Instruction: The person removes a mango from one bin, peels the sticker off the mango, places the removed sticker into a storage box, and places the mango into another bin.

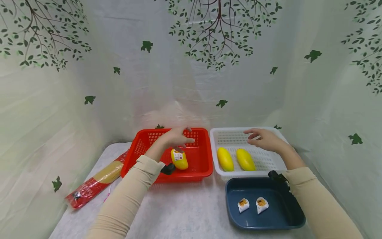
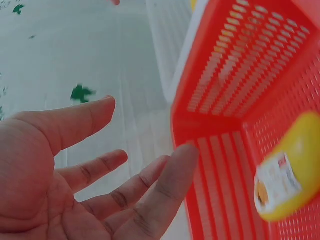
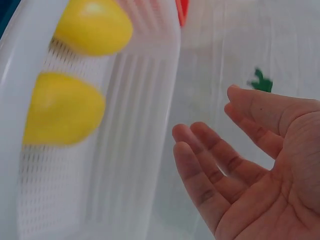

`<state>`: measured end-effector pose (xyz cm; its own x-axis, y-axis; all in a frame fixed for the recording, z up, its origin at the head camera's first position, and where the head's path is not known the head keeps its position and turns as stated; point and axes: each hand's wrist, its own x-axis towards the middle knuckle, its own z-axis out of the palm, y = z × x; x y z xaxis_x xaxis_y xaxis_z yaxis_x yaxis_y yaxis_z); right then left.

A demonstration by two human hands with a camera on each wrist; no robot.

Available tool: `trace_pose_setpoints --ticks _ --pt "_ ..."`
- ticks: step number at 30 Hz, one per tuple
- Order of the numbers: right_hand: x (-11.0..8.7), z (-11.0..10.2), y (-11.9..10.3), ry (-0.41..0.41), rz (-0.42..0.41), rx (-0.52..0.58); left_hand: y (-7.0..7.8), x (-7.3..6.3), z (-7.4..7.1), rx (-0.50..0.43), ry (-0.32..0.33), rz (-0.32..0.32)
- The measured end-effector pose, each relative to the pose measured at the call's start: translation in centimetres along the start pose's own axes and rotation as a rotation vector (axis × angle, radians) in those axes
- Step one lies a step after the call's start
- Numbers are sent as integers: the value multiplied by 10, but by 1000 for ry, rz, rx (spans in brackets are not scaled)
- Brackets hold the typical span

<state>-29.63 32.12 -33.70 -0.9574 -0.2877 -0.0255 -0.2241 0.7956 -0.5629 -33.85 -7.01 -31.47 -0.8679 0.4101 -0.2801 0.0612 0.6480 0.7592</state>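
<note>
place: curtained-off tabletop area | leaf-printed sheeting point(image 1: 191, 86) on three sides | white-covered table point(image 1: 185, 209)

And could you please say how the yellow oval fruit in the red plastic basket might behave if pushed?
The yellow oval fruit would probably rock or roll, given its rounded sides; its smooth-looking skin may be slippery.

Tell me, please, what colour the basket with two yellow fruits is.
The basket is white, showing best in the head view.
</note>
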Motion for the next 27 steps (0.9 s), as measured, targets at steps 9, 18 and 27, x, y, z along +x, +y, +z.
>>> trace_pose_setpoints --ticks 9,18,27 --pt "28 20 -38 -85 -27 5 -39 -35 -29 29 106 -57" --pt "44 40 -67 -137 -65 84 -77 -71 -49 1 173 -71" --pt "62 61 -92 -215 -81 187 -114 -117 -61 22 237 -89"
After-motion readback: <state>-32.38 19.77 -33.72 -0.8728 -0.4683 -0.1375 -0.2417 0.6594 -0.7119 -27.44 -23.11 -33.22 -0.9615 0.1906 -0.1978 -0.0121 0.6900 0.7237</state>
